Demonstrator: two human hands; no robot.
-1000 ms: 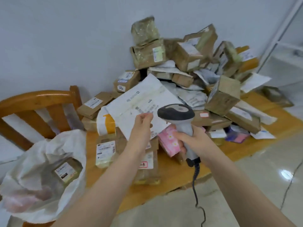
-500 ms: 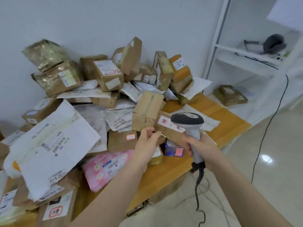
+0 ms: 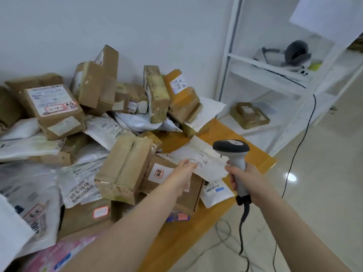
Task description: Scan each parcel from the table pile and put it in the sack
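While the left hand (image 3: 183, 169) pinches a flat white mailer (image 3: 204, 160), right hand (image 3: 243, 179) fingers wrap a barcode scanner (image 3: 231, 148); cardboard boxes (image 3: 125, 167) crowd the wooden surface (image 3: 253, 154); white shelving (image 3: 265, 66), two o'clock.

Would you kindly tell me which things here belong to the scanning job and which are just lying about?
Job: scanner gripped by right hand; white mailer pinched by left hand; parcel pile on the table.
Lying about: headset and boxes on the white shelf.
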